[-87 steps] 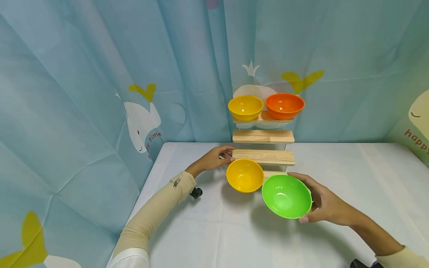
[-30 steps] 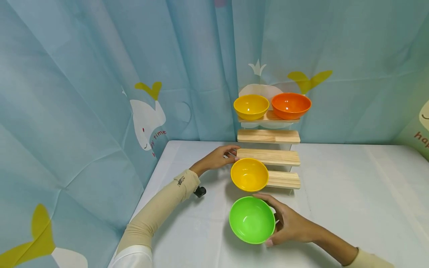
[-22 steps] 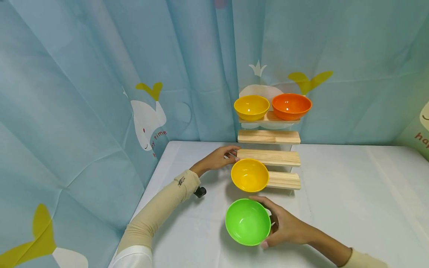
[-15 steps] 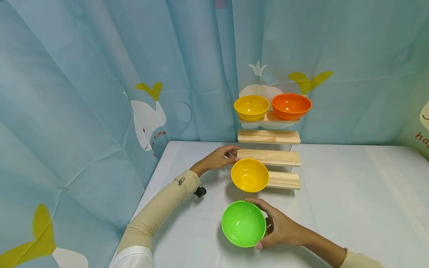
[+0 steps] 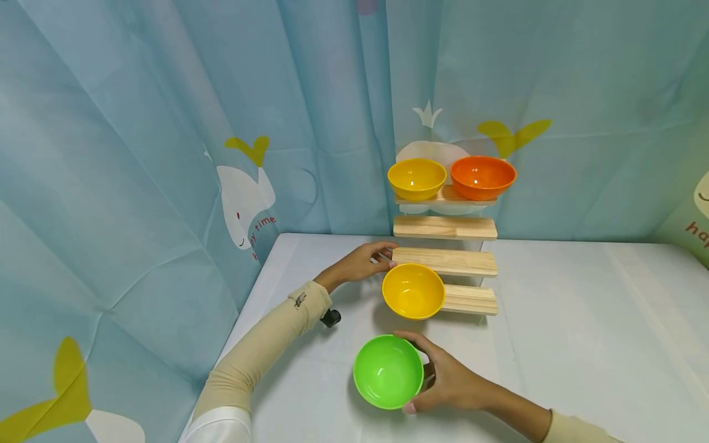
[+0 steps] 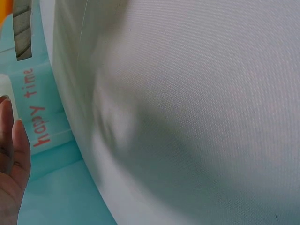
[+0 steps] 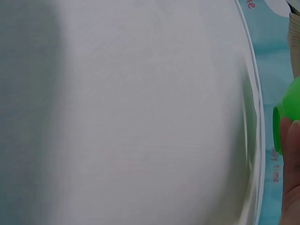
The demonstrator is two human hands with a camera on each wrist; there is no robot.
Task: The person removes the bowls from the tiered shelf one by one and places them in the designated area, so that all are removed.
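White table [image 5: 581,326], green bowl [image 5: 388,372] in the right hand [image 5: 454,381]

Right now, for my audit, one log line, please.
right grip: holds green bowl | left grip: at rack | top shelf: yellow bowl, orange bowl
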